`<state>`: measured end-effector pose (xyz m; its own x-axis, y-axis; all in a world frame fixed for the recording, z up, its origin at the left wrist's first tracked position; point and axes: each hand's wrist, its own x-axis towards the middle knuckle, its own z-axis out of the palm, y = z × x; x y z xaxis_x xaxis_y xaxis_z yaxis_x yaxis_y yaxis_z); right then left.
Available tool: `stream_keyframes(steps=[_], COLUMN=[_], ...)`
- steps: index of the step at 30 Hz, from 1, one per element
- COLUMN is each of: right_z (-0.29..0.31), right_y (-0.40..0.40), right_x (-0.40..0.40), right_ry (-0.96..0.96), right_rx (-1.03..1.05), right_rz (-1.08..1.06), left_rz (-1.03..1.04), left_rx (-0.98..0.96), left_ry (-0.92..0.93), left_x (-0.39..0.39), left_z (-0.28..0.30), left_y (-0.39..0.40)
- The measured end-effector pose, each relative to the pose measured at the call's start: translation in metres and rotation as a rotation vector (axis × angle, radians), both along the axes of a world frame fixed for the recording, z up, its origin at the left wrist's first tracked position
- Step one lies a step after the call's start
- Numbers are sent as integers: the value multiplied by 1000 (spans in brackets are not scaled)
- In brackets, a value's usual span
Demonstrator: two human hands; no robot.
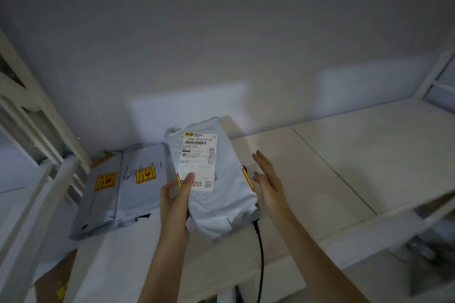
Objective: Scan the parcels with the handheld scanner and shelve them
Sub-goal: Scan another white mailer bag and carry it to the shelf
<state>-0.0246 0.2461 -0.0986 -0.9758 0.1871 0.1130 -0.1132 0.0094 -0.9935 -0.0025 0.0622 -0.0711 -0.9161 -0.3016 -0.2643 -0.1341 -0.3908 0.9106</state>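
While two grey parcels (115,187) sit shelved, your left hand (176,194) grips a third parcel (216,179); your right hand (267,179) is loose.

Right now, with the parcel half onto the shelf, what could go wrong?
1. Only the left hand grips the parcel; the right hand is open beside it, so it may slip.
2. A black cable runs under the parcel and may snag.
3. It could nudge the shelved parcels at its left.
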Motion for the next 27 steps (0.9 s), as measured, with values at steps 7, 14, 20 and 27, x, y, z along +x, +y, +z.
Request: stream_keyframes(steps=[7,14,20,27], right_z=[53,88,131,182], right_y=[69,152,241,345], right_x=[36,70,134,218], right_ry=[-13,69,117,213], right_rx=[-198,-133,2,233], right_rz=[312,129,-36,-204], left_rz=[-164,-652,-944,-942], left_rx=[20,66,-162,-310], left_ry=[4,150,511,670], left_x=[-12,-1,40,97], left_z=[30,66,101,152], left_y=[66,151,240,356])
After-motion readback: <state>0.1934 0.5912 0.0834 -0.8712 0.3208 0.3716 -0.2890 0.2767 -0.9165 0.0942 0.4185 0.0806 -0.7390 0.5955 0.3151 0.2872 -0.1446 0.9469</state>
